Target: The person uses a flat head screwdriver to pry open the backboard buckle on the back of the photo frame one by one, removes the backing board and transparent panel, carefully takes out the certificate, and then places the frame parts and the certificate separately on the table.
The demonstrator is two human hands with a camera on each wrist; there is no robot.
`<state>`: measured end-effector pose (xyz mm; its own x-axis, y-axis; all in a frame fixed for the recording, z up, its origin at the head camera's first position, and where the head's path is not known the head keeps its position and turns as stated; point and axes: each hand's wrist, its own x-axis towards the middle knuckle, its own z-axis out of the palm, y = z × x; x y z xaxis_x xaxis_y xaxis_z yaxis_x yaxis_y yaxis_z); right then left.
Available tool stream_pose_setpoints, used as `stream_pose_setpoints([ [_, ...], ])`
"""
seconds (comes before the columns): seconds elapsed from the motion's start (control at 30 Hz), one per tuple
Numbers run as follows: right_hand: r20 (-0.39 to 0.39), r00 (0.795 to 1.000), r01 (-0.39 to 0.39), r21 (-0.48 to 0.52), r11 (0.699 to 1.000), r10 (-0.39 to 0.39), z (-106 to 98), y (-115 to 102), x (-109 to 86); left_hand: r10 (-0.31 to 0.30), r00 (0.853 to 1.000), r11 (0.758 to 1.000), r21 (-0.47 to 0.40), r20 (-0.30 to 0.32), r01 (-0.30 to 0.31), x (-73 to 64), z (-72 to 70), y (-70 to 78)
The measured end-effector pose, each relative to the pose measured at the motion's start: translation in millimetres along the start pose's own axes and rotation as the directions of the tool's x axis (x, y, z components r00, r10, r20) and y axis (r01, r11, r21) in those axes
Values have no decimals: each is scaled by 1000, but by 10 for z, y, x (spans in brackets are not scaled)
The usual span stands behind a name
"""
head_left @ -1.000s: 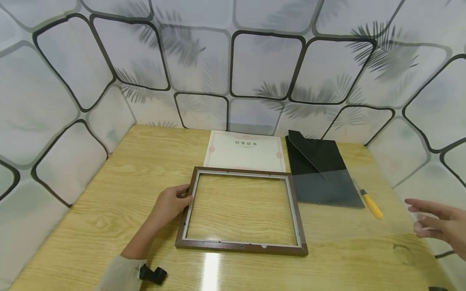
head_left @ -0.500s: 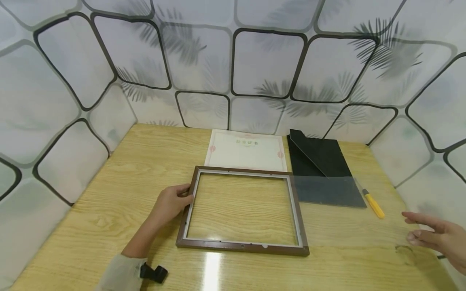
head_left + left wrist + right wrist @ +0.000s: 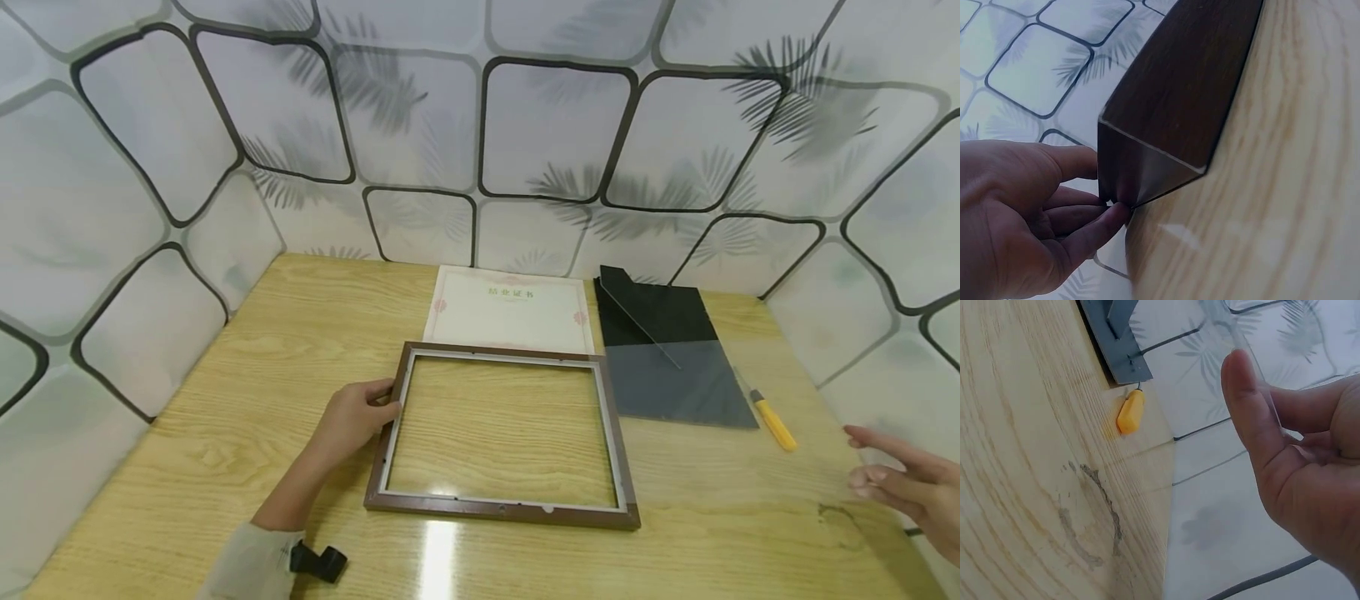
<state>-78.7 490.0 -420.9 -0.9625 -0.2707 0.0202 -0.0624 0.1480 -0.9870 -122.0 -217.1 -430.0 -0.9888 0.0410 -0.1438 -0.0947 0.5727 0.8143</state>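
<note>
A brown picture frame (image 3: 502,515) with a pale inner lip lies on the wooden table; through it the tabletop shows. My left hand (image 3: 352,425) grips its left side, thumb on the near face and fingers at the outer edge. In the left wrist view, the fingertips meet a corner of the dark frame (image 3: 1172,87). My right hand (image 3: 911,487), at the far right, pinches the edge of a clear sheet (image 3: 690,458) between thumb and fingers. The sheet reaches left toward the frame and greys the lower part of the black backing board (image 3: 663,312) behind it.
A certificate (image 3: 510,321) lies behind the frame. The backing board has a stand leg (image 3: 622,300) folded out. A yellow-handled tool (image 3: 774,425) lies right of the board, under the sheet in this view. Patterned walls (image 3: 555,133) enclose the table's back and sides.
My right hand dipped slightly, then shifted a little right. The clear sheet's upper edge dropped across the backing board, then rose again. My left hand and the frame stay in place.
</note>
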Motion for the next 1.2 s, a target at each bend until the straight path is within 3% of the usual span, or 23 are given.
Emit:
stream_pose_setpoints([
  [0.2,-11,997,75,221,972,-74,148,-60,100,3,1000,1000,-11,-3,-3,-1,-4,-28],
  [0.33,-49,990,138,286,948,-129,360,-136,211,3,1000,1000,-17,-4,-4,-8,-6,-37],
  [0.47,-40,993,115,343,932,-108,532,-230,335,-1,1000,1000,-21,-7,1,-16,-6,-28],
  [0.57,-19,990,134,392,910,-137,625,-270,406,-5,1000,1000,-23,-5,4,-13,1,-20],
  [0.7,-7,978,185,472,862,-206,692,-307,452,-7,1000,1000,-26,0,7,-16,11,-8],
  [0.9,-31,970,215,563,798,-239,749,-339,483,-14,1000,1000,-20,-4,14,-10,15,-1],
  [1.1,-45,947,268,657,704,-319,809,-355,531,-6,1000,1000,-17,-4,6,2,14,-6],
  [1.2,-55,945,269,695,667,-323,860,-380,573,-6,1000,1000,-15,-4,6,-3,11,-10],
])
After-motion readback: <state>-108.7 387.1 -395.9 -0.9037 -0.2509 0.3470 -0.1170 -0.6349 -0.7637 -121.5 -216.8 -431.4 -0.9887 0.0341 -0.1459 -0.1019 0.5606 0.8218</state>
